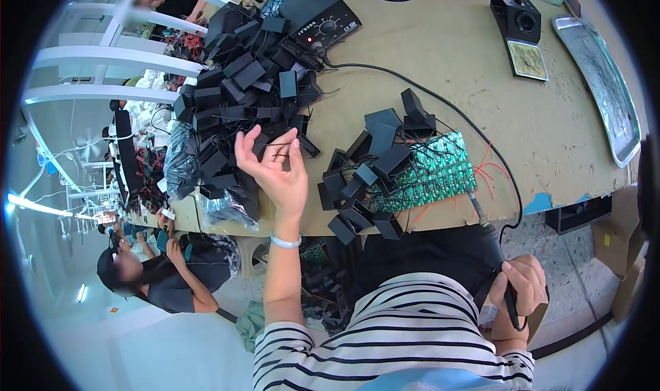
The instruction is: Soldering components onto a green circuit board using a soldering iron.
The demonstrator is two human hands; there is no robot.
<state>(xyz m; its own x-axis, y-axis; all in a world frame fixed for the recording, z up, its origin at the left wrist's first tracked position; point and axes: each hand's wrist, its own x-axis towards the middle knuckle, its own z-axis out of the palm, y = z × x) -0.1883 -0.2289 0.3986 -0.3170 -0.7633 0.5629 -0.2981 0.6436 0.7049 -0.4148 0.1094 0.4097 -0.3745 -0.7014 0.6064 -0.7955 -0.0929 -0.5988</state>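
Note:
My left hand [276, 178] is raised beside the big heap of black plastic housings [237, 82]. Its fingertips pinch a thin black wire, whose far end is lost among the housings. In my right hand [521, 284] is a soldering iron [509, 298], held by its handle at the table's front edge. The iron's tip points up at the near right corner of a green circuit board panel [433, 174]; whether it touches I cannot tell. Black wires run from the panel to several black housings [371, 161] bunched at its left, and red wires [489, 171] stick out on its right.
A black soldering station [322, 18] with a dial and lit red lamp stands behind the heap, its cable curving to the iron. Back right are an iron stand [517, 20] with a yellowish sponge [528, 60] and a metal tray [605, 92]. Another person [182, 281] sits at the left.

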